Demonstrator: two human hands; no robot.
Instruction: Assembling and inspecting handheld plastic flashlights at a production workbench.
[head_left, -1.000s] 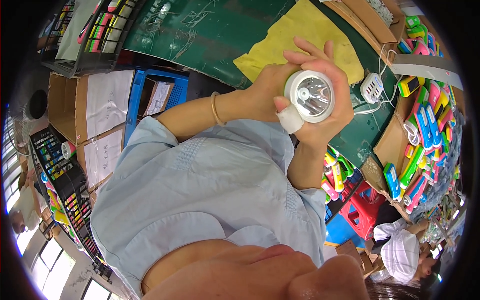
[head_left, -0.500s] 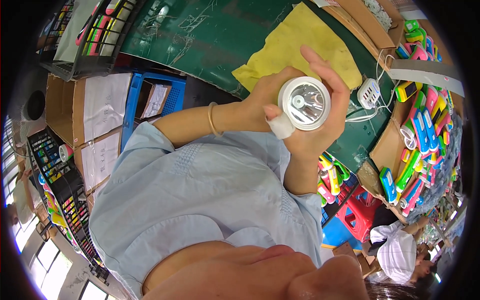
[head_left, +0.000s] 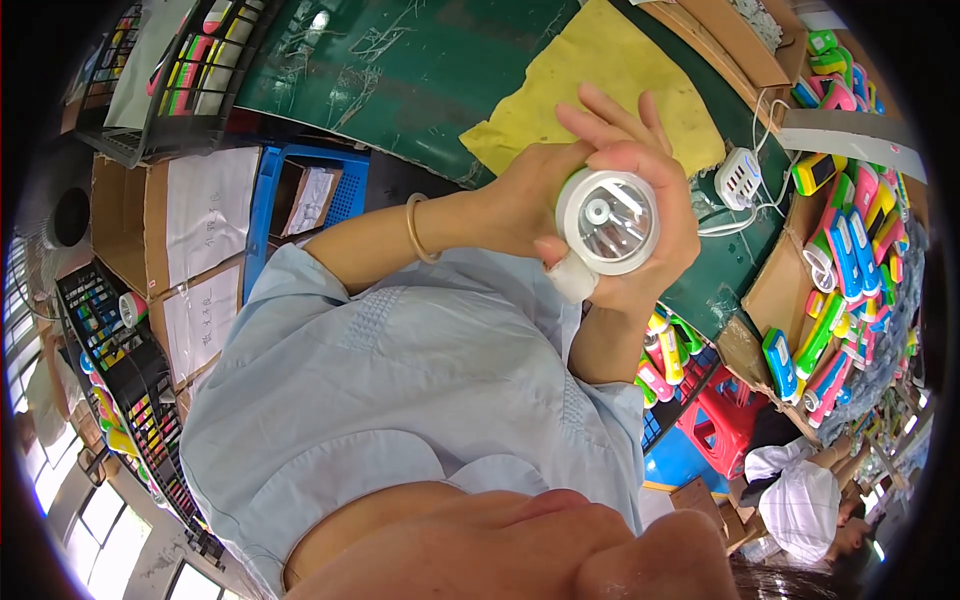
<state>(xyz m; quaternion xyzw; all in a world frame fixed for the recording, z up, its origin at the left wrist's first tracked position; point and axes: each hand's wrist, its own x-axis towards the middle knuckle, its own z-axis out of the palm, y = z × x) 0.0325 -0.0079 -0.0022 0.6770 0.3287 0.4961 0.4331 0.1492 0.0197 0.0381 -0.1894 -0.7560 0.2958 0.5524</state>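
Both my hands surround a flashlight [head_left: 607, 222] above the near edge of the green table. Its round clear lens and silver reflector face up toward me, framed by a white rim. A sliver of green body shows at the rim's upper left; the rest is hidden by my hands. My left hand [head_left: 525, 195], with a bangle at the wrist, grips it from the left. My right hand [head_left: 672, 215] curls round the right side of the head, one bent finger at the top of the rim and other fingers stretched beyond. A white wrap [head_left: 573, 278] covers a digit at the near side.
A yellow cloth [head_left: 610, 75] lies on the green table [head_left: 370, 80] beyond my hands. Right of it sits a white power strip [head_left: 738, 180] with cables. Colourful flashlights [head_left: 850, 250] are heaped at the right. Black crates [head_left: 190, 100] and a blue crate [head_left: 262, 215] stand left.
The flashlight has tipped slightly and dropped a little, showing some green at its side. My right fingers have shifted over the rim and now spread beyond it.
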